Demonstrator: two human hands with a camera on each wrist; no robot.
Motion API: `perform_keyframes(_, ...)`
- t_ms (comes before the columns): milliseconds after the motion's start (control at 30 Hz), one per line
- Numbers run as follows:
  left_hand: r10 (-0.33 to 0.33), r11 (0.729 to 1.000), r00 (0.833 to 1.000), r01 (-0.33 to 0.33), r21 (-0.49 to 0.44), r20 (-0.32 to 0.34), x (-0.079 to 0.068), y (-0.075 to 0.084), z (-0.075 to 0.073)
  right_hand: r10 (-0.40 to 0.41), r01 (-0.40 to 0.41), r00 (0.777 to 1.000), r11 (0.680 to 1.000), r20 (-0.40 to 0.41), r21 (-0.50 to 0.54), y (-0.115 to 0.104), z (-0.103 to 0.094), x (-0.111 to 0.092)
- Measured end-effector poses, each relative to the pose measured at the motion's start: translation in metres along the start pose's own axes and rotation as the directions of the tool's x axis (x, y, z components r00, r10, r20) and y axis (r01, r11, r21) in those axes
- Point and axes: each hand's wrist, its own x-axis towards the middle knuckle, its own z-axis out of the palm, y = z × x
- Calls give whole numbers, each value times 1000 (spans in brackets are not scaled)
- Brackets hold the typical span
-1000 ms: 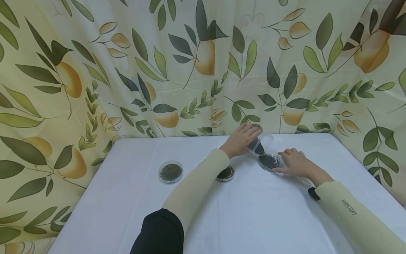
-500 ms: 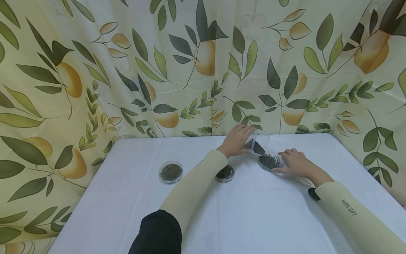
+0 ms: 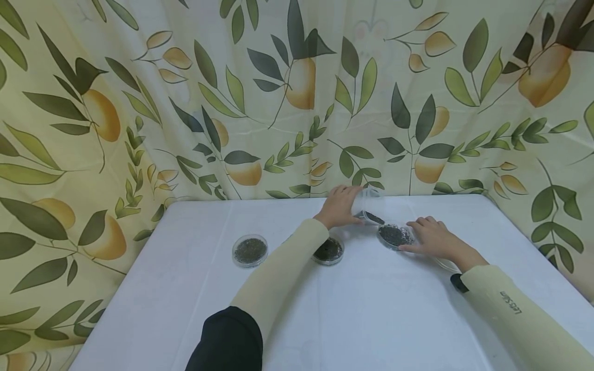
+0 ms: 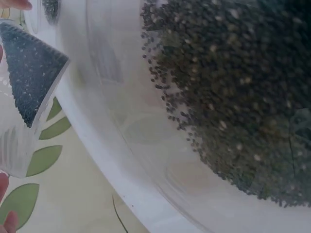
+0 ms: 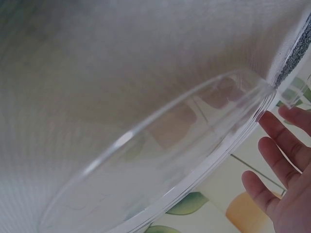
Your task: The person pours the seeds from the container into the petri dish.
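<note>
My left hand (image 3: 340, 207) grips a clear plastic cup (image 3: 369, 202) from its left side, tipped with its mouth to the right. Small dark seeds lie along the cup's lower side; the left wrist view shows them as a wedge inside the cup (image 4: 34, 73). Just right of it sits a petri dish (image 3: 395, 237) of dark seeds with pale specks. My right hand (image 3: 438, 238) is at that dish's right edge, thumb in front and fingers behind, fairly straight in the right wrist view. Under my right wrist lies a clear shallow dish or lid (image 5: 160, 145).
A second seed-filled petri dish (image 3: 328, 251) stands beside my left forearm and looms large in the left wrist view. Farther left is a third petri dish (image 3: 250, 251) of seeds. A white cloth covers the table (image 3: 371, 319); a leaf-and-fruit patterned curtain (image 3: 260, 129) hangs behind.
My left hand has drawn the cup left, away from over the right dish, and the cup is tipped less steeply. Seeds have settled back along its lower side. The right hand stays put.
</note>
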Motion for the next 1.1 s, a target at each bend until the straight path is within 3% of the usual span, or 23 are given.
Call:
perform_keyframes(167, -30, 997, 999, 32, -68, 26, -4, -5, 0, -2, 2, 1000, 1000, -6, 3, 1, 1, 0)
perform_keyframes(367, -48, 988, 999, 47, -147, -3, -6, -15, 1, 7, -7, 1000, 1000, -3, 7, 1, 0, 1)
perform_keyframes(733, -135, 977, 990, 139, -163, 38, -14, -32, 1, 3, -3, 1000, 1000, -4, -1, 0, 1, 1)
perform_keyframes(1100, -193, 974, 978, 200, -106, 72, -22, -47, 1, -2, 2, 1000, 1000, -13, 6, 1, 2, 1)
